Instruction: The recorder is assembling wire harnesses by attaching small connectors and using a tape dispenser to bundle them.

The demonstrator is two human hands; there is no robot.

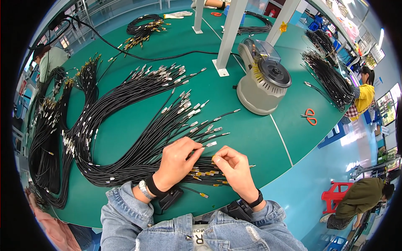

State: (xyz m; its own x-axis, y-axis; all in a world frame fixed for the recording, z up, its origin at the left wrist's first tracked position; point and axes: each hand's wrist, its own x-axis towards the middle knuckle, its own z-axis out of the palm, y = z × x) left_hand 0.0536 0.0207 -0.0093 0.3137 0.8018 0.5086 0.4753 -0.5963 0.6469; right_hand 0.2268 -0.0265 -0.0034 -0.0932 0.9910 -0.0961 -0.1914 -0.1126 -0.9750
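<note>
Many thin black cables (121,161) lie in a curved bundle on the green table, their white-tagged ends fanned toward the middle. Over the near branch, my left hand (179,162) is closed, thumb against fingers, on a black cable; a white tag (211,144) shows just past its fingertips. Just to the right, my right hand (235,168) pinches a small yellowish bit between thumb and forefinger, too small to name. Beneath and between the hands are cable ends with yellow tags (205,173). One yellow-tagged end (204,195) sticks out nearer to me.
A grey tape dispenser (261,90) stands beyond my right hand, beside a metal post (228,42). Orange-handled snips (310,117) lie at the right. More cable coils (328,79) rest at the far right and a coil (144,27) at the back. Other people sit around the table.
</note>
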